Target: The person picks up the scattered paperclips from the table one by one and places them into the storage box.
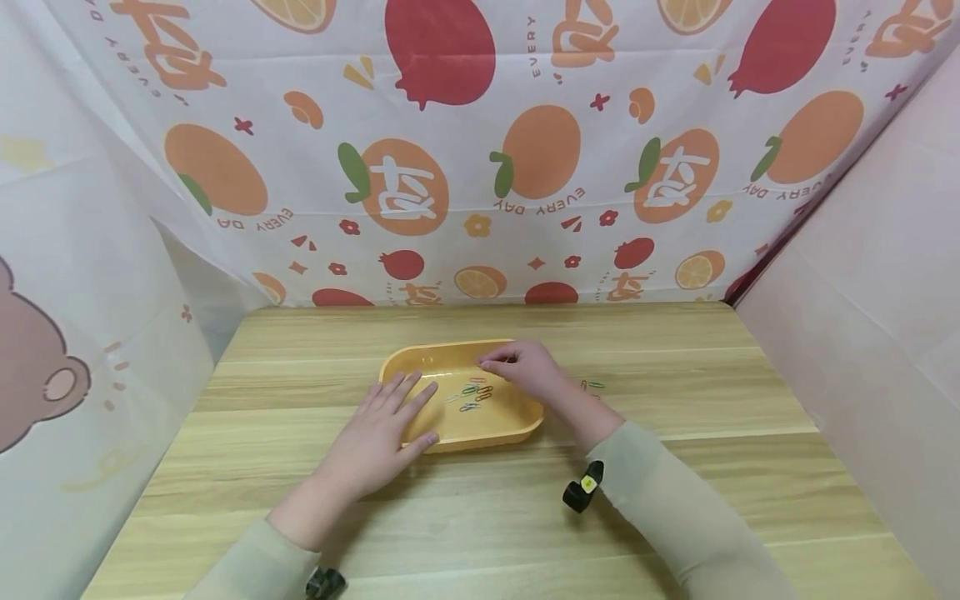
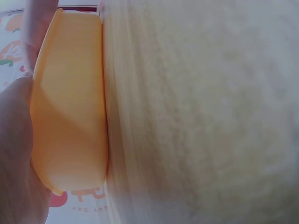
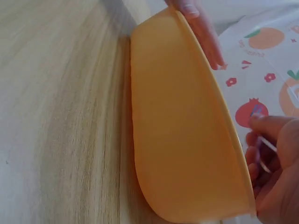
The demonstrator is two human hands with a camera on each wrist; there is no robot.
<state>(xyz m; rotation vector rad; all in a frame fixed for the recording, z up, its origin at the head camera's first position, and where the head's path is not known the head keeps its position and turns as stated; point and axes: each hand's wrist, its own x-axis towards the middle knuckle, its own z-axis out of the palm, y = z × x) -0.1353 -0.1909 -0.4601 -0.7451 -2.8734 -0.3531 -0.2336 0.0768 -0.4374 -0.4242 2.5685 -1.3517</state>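
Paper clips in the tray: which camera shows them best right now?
The head view: it looks down into the yellow tray and shows the loose paper clips on its floor. Both wrist views show only the tray's outer wall; the right wrist view glimpses one clip pinched by the right hand.

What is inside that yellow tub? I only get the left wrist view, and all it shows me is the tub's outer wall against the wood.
Observer: Several coloured paper clips lie on the floor of the yellow tray.
Visitor: Is the other hand doing anything?
Observer: The right hand is above the tray's far side, pinching a small clip between its fingertips.
Visitor: And the hand I'm riding on?
Observer: The left hand lies flat, fingers straight, over the tray's near left rim.
Visitor: Any clips outside the tray?
Observer: Yes, a couple of loose clips lie on the wooden table, just right of the tray.
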